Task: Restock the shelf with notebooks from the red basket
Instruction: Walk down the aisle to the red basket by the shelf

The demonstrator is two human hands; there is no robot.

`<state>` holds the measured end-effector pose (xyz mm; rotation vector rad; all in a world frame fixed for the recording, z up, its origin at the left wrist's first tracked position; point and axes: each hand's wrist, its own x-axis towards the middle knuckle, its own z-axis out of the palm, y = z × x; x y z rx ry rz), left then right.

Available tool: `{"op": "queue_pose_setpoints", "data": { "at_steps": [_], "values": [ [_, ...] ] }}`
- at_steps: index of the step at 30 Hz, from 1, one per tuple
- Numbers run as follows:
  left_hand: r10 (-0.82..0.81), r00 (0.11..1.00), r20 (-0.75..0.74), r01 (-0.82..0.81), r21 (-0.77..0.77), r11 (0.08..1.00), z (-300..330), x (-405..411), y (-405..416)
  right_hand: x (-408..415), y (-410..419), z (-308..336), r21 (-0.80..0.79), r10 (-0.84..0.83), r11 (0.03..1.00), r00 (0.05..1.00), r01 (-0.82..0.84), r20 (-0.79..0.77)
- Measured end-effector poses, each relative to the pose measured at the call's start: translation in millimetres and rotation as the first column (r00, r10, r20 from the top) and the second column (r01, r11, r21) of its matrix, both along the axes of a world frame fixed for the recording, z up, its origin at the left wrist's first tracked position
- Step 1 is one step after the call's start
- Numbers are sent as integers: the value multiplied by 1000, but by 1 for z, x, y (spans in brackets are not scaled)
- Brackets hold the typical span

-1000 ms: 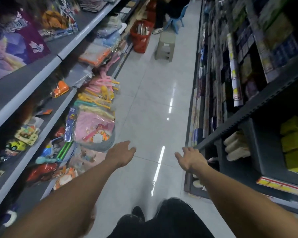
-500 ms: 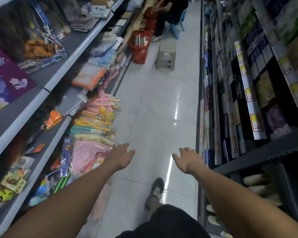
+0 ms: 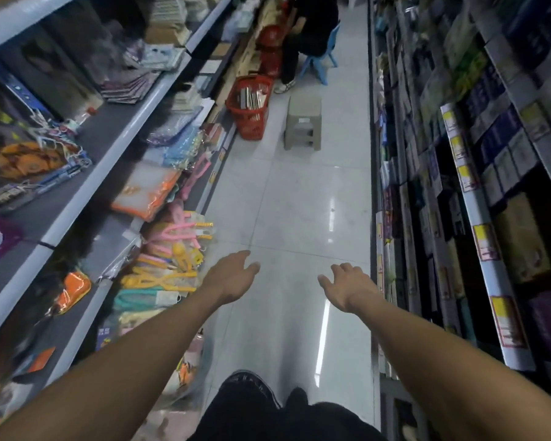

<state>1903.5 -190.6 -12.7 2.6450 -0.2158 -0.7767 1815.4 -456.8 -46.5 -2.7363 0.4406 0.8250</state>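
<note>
- While both arms reach out over the floor (image 3: 299,192), the left hand (image 3: 233,276) and right hand (image 3: 347,286) are relaxed — holding nothing.
- Far ahead, the red basket (image 3: 250,106) of notebooks (image 3: 252,95) stands on the floor — beside the left shelf (image 3: 115,144), near a stool (image 3: 303,122).
</note>
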Motion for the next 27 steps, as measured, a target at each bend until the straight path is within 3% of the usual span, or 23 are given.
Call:
{"op": "queue_pose_setpoints", "data": {
  "at_steps": [17,27],
  "values": [
    [-158,987,-17,158,-29,987,-16,302,-77,252,-58,7,-41,-120,992,992,118,-36],
    [-220,975,-35,219,-14,976,-19,463,-115,407,-84,22,-39,-155,987,988,156,20]
  ]
}}
